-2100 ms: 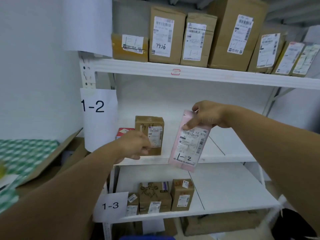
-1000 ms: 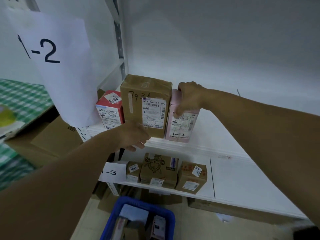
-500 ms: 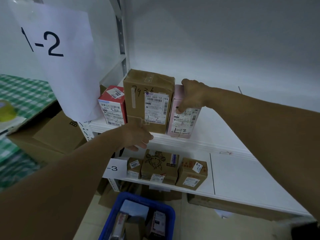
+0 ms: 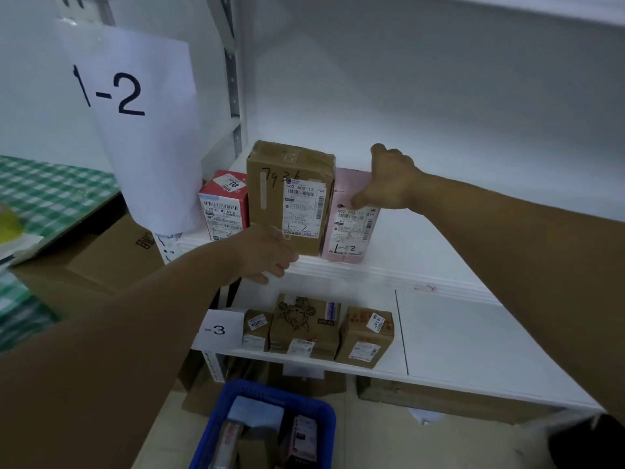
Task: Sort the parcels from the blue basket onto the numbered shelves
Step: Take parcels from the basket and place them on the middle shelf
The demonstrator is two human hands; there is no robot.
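The paper sign (image 4: 135,106) read "1-2"; the lower tag (image 4: 221,330), "-3". The brown box (image 4: 291,198) bore "7936", "502 602-12 194", "1-2"; the pink parcel (image 4: 348,235), "1-2".

Blue basket (image 4: 280,396) (lower part cropped)

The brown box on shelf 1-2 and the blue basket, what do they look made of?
Brown box: likely cardboard, matte, with creased edges, a pale tape strip and a stuck-on paper label. Blue basket: probably moulded plastic, with a smooth, even-coloured rim and a slight sheen.
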